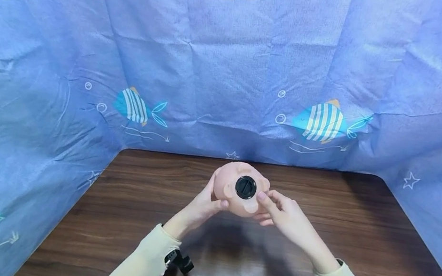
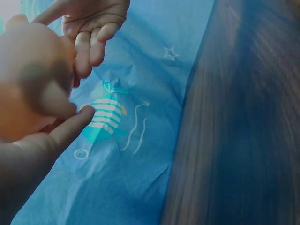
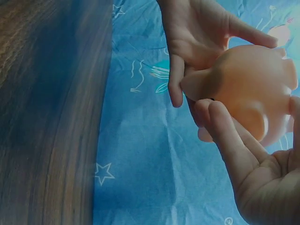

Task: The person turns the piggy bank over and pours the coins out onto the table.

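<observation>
A pink piggy bank [image 1: 237,174] is held up above the table, its underside with stubby feet and a round black plug [image 1: 245,187] turned toward the head camera. My left hand [image 1: 198,209] grips its left side, with the thumb along the lower edge. From the right, my right hand [image 1: 290,221] holds the other side, its thumb near the plug. In the right wrist view, the rounded body of the piggy bank [image 3: 253,89] shows pointed ears between both hands. The left wrist view has the piggy bank [image 2: 33,79] partly cut off at the left edge.
A dark brown wooden table [image 1: 130,191] lies below the hands. Blue cloth [image 1: 233,62] printed with fish and stars hangs behind it and along both sides. Black wrist mounts [image 1: 179,262] sit at both cream sleeves.
</observation>
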`<state>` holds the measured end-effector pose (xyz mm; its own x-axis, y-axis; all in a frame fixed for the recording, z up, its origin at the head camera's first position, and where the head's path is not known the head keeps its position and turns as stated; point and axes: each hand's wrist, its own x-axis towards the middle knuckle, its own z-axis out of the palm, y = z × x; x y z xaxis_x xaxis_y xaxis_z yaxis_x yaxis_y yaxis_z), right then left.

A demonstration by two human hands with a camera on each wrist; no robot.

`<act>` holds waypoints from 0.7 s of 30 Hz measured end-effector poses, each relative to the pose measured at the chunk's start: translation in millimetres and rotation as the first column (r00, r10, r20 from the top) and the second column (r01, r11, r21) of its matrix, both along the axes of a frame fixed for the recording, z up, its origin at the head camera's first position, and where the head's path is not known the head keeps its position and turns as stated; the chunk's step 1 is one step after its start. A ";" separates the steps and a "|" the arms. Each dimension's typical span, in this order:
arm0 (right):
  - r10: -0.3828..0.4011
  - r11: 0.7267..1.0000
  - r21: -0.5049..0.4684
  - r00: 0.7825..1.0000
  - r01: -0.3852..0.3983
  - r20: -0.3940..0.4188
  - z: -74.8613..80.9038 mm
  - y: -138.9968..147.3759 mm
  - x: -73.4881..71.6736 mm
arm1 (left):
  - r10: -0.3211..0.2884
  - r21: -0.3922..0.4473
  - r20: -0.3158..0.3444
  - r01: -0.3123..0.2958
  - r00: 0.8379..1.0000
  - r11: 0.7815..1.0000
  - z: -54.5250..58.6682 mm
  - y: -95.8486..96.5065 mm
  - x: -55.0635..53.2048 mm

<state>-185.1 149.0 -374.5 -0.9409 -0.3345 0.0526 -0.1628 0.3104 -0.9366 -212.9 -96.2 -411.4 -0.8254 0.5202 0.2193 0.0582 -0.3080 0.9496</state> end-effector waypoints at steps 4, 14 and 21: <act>-0.004 0.992 0.127 0.995 0.016 -0.099 2.6 2.2 3.2 | 0.035 0.056 0.005 -0.035 0.999 0.998 -1.7 2.9 0.4; -0.102 0.967 0.124 0.788 0.221 -0.607 25.8 7.3 16.6 | -0.039 0.077 0.006 0.038 0.999 0.996 -5.5 4.0 2.2; 0.022 0.992 0.087 0.572 0.086 -0.820 34.3 -3.0 24.1 | -0.109 0.021 0.011 0.109 0.994 0.994 -9.2 3.3 0.5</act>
<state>-161.0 146.0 -340.2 -0.5243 -0.3590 0.7722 -0.8302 0.4174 -0.3696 -212.4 -92.9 -420.6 -0.7668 0.6025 0.2213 0.0121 -0.3313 0.9435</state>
